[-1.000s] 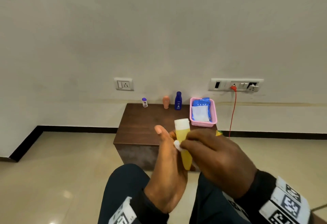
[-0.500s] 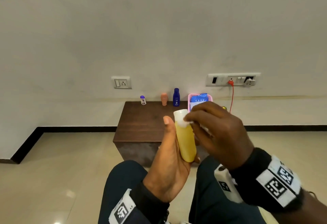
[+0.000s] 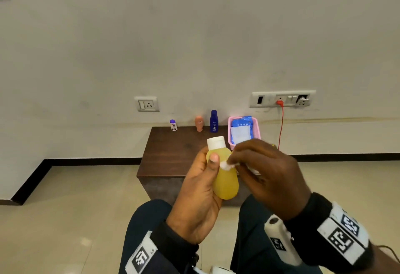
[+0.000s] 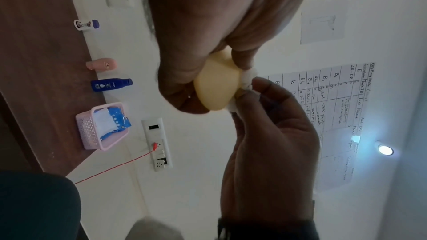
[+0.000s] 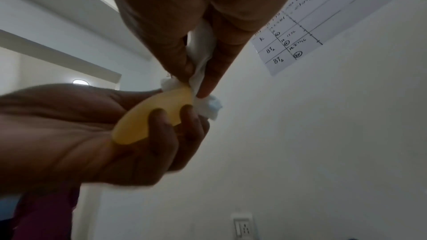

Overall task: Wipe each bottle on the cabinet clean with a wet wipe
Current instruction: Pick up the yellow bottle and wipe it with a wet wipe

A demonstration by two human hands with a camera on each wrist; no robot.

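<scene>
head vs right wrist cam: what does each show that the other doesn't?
Head only: the cabinet with the small white bottle, peach bottle, blue bottle and pink basket, plus the yellow bottle's white cap.

Right wrist only: the left hand's fingers curled round the bottle from beneath, and a handwritten chart on the wall.

Both: the left hand holding the yellow bottle, the right hand pinching the wet wipe against it.

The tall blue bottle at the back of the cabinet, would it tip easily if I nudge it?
Probably: the blue bottle stands tall and narrow. It looks like light plastic, so likely to slide or topple. Knocked over, its round body might roll.
</scene>
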